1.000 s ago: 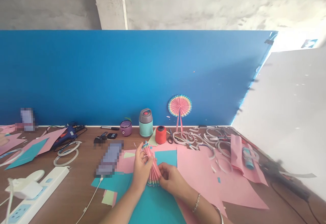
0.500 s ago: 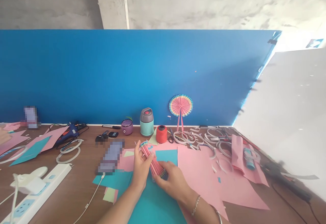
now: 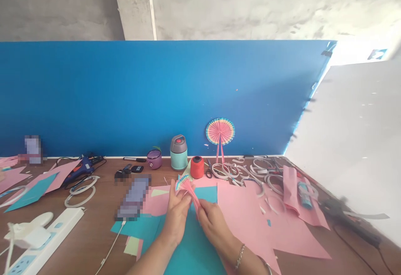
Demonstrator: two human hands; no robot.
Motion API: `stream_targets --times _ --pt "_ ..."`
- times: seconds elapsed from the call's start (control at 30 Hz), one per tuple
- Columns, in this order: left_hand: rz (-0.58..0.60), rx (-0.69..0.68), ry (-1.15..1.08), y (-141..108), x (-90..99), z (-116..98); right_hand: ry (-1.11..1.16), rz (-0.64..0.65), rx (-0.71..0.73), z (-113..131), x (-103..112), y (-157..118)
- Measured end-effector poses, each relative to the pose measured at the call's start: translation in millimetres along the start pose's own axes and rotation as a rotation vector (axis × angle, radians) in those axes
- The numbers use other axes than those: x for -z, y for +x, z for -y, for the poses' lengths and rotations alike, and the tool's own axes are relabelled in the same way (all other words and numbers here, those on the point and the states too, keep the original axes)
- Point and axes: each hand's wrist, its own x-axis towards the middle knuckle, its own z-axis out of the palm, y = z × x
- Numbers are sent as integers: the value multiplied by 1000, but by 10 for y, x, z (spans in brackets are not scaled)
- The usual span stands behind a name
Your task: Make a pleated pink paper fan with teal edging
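Between my hands is a pleated paper strip [image 3: 189, 188], pink with yellow and blue bands at its upper end, its folds gathered into a narrow bundle. My left hand [image 3: 177, 214] grips it near the fanned upper end, thumb across the folds. The lower end is pinched in my right hand [image 3: 213, 220], whose fingers hide that part. Beneath both hands lies a teal paper sheet [image 3: 191, 250]. A finished round pleated fan [image 3: 220, 131] with pink handles leans against the blue partition behind.
Pink sheets [image 3: 244, 212] spread to the right, below several white tape rings [image 3: 230, 170]. A red thread spool [image 3: 197, 167], scissors [image 3: 209, 170] and a teal jar [image 3: 178, 154] stand behind. On the left are a phone [image 3: 133, 197], a power strip [image 3: 46, 241] and a glue gun [image 3: 80, 168].
The pleated strip has turned in my hands, and its banded upper end now fans out more. My right hand has shifted its hold on the lower end. The view has shifted slightly.
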Motion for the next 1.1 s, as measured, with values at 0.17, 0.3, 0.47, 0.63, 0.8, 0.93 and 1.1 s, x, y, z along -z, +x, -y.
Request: stream_targets --times 0.17,0.3,0.47,0.63,0.8,0.93,1.1 --pt "146 125 148 57 73 30 323 45 -86 -5 0 22" --pt "157 156 267 58 88 45 292 43 -43 5 8 11" --pt "135 155 279 67 121 69 241 -33 -13 47 12 2" --pt "121 172 246 84 130 76 292 -31 -91 20 -45 14" --pt "150 168 119 93 100 62 270 -55 -100 -41 -54 17" --pt "154 194 53 99 114 59 198 -48 -18 -49 -45 8" --pt "166 248 -51 105 135 33 -1 -45 90 -2 -21 11"
